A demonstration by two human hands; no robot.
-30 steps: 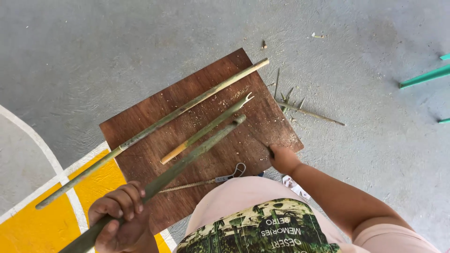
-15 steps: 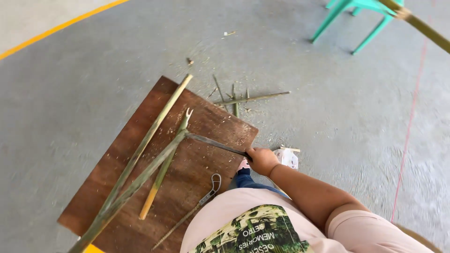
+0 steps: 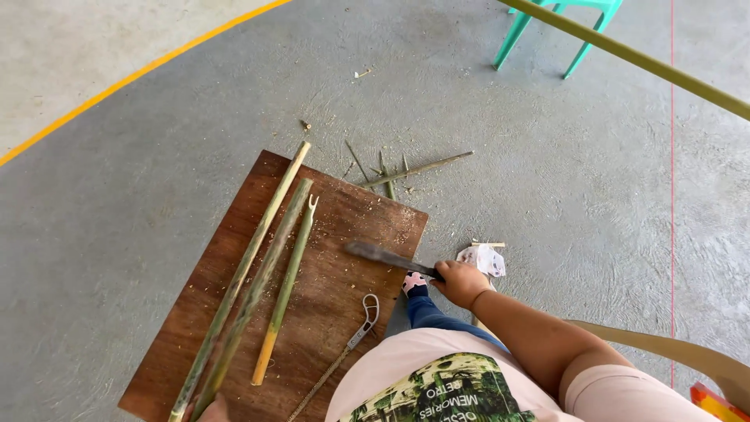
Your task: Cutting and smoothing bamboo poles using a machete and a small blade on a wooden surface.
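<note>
My right hand (image 3: 462, 283) grips the handle of a dark-bladed knife (image 3: 381, 254), whose blade lies low over the right side of a brown wooden board (image 3: 344, 227) on the concrete floor. Three bamboo pieces run lengthwise on the board: a long pale stick (image 3: 266, 219), a greener stick (image 3: 262, 273) and a shorter piece with a split tip (image 3: 287, 289). Only a sliver of my left hand (image 3: 211, 409) shows at the bottom edge, at the near ends of the two long sticks and apparently holding them.
A thin metal tool with a loop handle (image 3: 366, 316) lies on the board near my foot (image 3: 414, 283). Bamboo splinters (image 3: 414, 169) and a paper scrap (image 3: 484, 258) lie on the floor beyond. A green plastic stool (image 3: 570, 23) and a long bamboo pole (image 3: 641, 59) are at top right.
The view has swung right. The raised bamboo has come down flat onto the board. My right hand picked up the knife and has drawn the blade back off the split stick.
</note>
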